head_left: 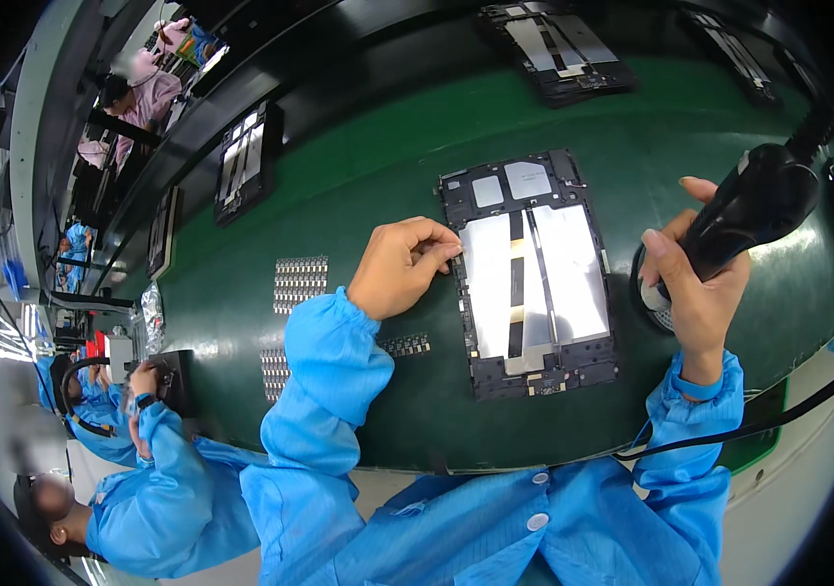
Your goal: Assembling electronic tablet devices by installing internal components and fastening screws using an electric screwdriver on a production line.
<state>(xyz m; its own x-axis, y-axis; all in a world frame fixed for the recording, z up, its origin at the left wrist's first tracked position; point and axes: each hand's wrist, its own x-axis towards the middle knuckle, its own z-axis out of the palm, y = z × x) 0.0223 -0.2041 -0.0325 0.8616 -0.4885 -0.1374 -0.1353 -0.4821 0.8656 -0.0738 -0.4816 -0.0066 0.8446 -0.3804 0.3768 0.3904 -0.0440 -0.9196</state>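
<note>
An opened tablet housing (573, 278) lies on the green work surface before me, with silver plates, dark ribbon strips and a black frame showing. At its left edge, the thumb and forefinger of my left hand (402, 264) are pinched together; what is between them is too small to make out. To the right of the housing, my right hand (695, 283) is wrapped around a black handheld device (764, 195) with a rounded head, its exact kind unclear. Panels of small parts (300, 283) lie left of my left hand, and another strip (405, 345) is partly behind my sleeve.
More opened tablet housings (558, 54) rest along the far side and far left (244, 161). A black cable (759, 427) crosses the near right edge of the green mat (417, 420). At the left, a co-worker in a blue sleeve (168, 498) works beside a dark box.
</note>
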